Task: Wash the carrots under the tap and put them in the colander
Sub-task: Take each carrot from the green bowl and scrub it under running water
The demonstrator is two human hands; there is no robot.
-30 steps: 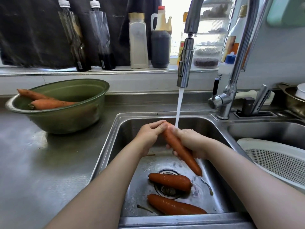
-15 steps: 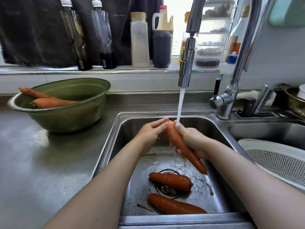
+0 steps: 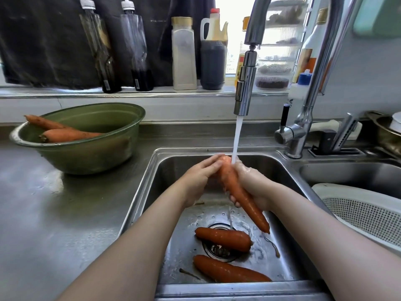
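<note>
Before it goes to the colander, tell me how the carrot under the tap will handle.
Likely slippery: the carrot is glossy under the water stream, and the right hand gripping it is wet too. Probably stiff: it juts past the hand without drooping. Tapered and round, so it may roll if set down flat.

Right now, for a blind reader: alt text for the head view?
The left hand and right hand hold a carrot under the running tap. Two carrots lie in the sink, two in a green bowl left, white colander right.
</note>
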